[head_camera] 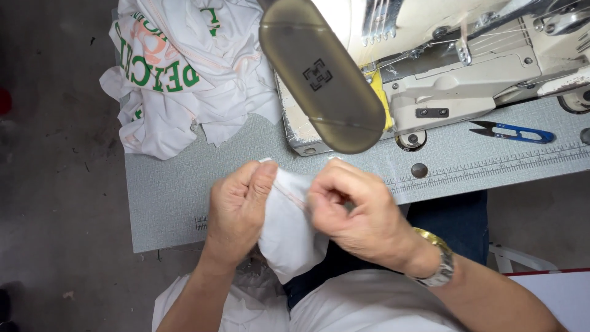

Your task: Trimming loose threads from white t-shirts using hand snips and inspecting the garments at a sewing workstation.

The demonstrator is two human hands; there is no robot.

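Note:
A small piece of white fabric (287,227) with a pinkish stitched seam hangs between both hands, over the front edge of the grey table (166,197). My left hand (236,212) pinches its left edge with thumb and fingers. My right hand (353,215), with a metal watch on the wrist, grips the right edge, fingers curled in on the seam. The cloth droops down toward my lap.
A white sewing machine (467,80) stands at the back right, with a translucent brown lamp shade (319,74) hanging over it. Blue thread snips (513,131) lie to the right of it. A heap of white shirts with green lettering (184,67) fills the back left corner.

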